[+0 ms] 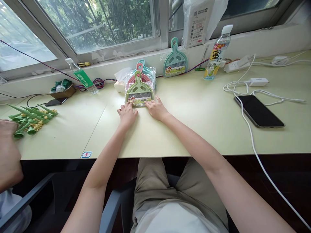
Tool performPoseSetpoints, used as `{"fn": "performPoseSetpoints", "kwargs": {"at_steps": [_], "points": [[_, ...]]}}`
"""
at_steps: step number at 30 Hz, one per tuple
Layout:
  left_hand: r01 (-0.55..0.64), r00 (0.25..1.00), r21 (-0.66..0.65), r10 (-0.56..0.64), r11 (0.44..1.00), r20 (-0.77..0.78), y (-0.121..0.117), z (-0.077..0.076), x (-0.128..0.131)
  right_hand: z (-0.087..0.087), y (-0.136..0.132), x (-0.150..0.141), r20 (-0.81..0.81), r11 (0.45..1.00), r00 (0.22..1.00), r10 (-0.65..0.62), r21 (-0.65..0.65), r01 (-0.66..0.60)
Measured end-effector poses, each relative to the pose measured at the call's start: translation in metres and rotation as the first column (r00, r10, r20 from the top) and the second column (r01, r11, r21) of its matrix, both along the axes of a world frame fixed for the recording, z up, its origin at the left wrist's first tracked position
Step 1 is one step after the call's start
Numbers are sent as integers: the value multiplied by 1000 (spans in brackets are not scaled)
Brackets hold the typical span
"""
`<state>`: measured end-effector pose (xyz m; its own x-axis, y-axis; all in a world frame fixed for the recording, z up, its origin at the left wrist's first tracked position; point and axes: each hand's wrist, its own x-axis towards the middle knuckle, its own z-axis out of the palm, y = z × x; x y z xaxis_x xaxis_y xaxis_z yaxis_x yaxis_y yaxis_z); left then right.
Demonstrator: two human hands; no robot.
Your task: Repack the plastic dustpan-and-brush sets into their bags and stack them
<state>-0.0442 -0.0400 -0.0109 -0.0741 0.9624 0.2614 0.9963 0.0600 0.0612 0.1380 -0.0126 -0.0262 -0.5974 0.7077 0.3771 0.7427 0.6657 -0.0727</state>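
Note:
A green dustpan-and-brush set in clear wrap leans upright in front of a pink set and a blue set, close together. My left hand rests on the table at the green set's lower left corner, its fingertips touching the wrap and its thumb spread away. At the lower right corner, my right hand touches the packet with fingers apart. Another blue-green dustpan-and-brush set leans against the wall under the window, to the right of the group.
A tissue pack and a tilted green-labelled bottle are left of the sets. On the right stand a drink bottle, a phone and white cables. Another person's hand is beside green plastic pieces.

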Motion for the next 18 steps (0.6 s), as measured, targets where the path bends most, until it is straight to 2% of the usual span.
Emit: {"fn": "performPoseSetpoints", "kwargs": {"at_steps": [6,14,18], "points": [[-6,1000,18,6,1000,-22,1,-2,-2,1,-1,0,-15,1000,1000,4,-9,-5],[-43,999,-32,43,999,-6,0,7,-8,1,0,1,-6,1000,1000,12,-15,-12],[-35,999,-30,35,999,-20,1,6,-9,0,0,1,-4,1000,1000,12,-16,-12]]}}
